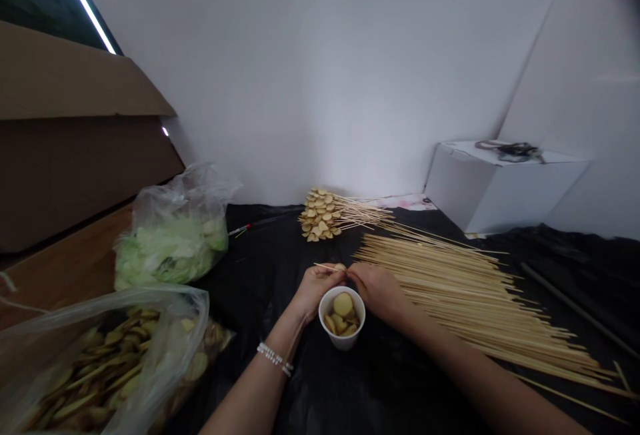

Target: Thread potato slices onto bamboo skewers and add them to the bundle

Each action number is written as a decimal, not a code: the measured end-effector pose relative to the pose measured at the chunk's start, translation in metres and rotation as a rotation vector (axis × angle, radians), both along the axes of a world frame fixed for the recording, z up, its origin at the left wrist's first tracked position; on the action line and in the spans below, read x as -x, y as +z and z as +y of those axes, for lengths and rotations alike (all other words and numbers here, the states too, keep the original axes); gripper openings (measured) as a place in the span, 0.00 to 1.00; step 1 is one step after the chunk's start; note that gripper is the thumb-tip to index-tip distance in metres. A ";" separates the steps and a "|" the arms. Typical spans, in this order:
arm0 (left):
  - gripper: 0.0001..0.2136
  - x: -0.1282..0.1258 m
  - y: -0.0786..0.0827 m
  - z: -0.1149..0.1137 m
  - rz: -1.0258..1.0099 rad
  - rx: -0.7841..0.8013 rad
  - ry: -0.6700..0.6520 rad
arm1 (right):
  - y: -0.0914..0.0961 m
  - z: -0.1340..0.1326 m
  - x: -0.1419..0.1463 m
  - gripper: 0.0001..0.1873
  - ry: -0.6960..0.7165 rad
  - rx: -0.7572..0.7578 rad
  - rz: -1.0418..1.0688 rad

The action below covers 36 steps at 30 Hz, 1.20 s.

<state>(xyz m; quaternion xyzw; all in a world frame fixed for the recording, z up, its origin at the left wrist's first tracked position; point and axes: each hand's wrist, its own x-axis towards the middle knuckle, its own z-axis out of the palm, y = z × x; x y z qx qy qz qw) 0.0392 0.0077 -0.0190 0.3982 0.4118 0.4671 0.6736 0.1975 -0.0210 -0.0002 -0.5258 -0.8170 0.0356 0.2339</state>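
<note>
Nearby, a white cup (342, 343) and loose sticks (465, 301) crowd the right hand (375, 285).

Reaching forward with the bare left forearm (250, 391) from the lower centre and the bare right forearm (465, 365) from the lower right. Holding the bare left hand (320, 288) and the bare right hand (375, 286) close together, almost fingertip to fingertip. Pinching with the left thumb and fingers; curling the right fingers inward.
</note>
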 end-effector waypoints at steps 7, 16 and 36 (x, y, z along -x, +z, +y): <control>0.15 0.013 0.012 0.004 0.077 -0.120 0.048 | 0.007 0.003 -0.012 0.15 -0.133 -0.053 0.102; 0.18 0.028 0.024 0.001 -0.494 0.134 -0.117 | 0.008 0.005 -0.014 0.14 -0.110 -0.077 0.178; 0.08 0.027 0.006 0.014 -0.299 0.085 0.166 | 0.005 0.000 -0.008 0.15 -0.061 -0.088 0.100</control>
